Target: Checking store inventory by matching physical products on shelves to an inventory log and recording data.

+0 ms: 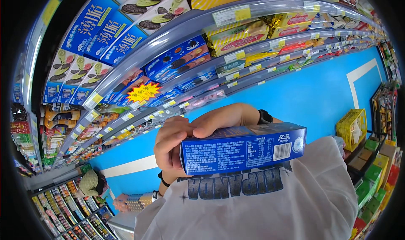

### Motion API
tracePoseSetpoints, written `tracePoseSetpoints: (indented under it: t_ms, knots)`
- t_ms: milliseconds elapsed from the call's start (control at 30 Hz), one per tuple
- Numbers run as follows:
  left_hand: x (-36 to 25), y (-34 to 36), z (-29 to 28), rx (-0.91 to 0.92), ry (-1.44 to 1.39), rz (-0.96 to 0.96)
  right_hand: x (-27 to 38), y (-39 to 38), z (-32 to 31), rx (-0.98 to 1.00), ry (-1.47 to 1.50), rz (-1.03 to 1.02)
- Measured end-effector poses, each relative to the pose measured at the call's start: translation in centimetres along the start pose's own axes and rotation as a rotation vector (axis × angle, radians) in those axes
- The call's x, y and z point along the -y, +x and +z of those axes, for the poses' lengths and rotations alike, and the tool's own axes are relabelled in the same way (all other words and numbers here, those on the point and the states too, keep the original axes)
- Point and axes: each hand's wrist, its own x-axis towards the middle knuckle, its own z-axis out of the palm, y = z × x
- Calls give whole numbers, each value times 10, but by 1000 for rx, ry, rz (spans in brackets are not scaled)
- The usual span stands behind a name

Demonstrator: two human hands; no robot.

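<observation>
A long blue cookie box [242, 151] is held level in front of my chest, over my white printed T-shirt [253, 206]. Its side panel faces up toward me, with white print, a table, a barcode and a round silvery sticker. At the box's left end, the curled fingers of my left hand [167, 149] grip it; a black band circles that wrist. My right hand [225, 118], with a dark watch at the wrist, lies along the far edge and its thumb presses near the left end. Some fingers of both hands are hidden behind the box or each other.
Curved store shelves [236, 16] stretch across the far side, stacked with blue cookie boxes [90, 24] and yellow-striped biscuit packs [238, 37]. A yellow starburst sign [143, 93] hangs from one edge. On the blue floor [295, 92], a yellow basket [352, 128] stands at right, near green boxes [370, 176].
</observation>
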Motion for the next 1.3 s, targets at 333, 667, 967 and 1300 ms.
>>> tracePoseSetpoints:
  t_ms: [333,667,967,1300]
  knots:
    - [1,2,29,-7,24,55,-40,-60,16,-108,-235,-807]
    - [-26,1,55,31,88,-8,-42,-71,-36,-186,192,-245]
    - [-39,-20,90,-55,83,-81,-55,-100,-16,-69,-177,-757]
    - [-48,-25,112,-61,115,-88,-57,-127,-37,40,-496,-708]
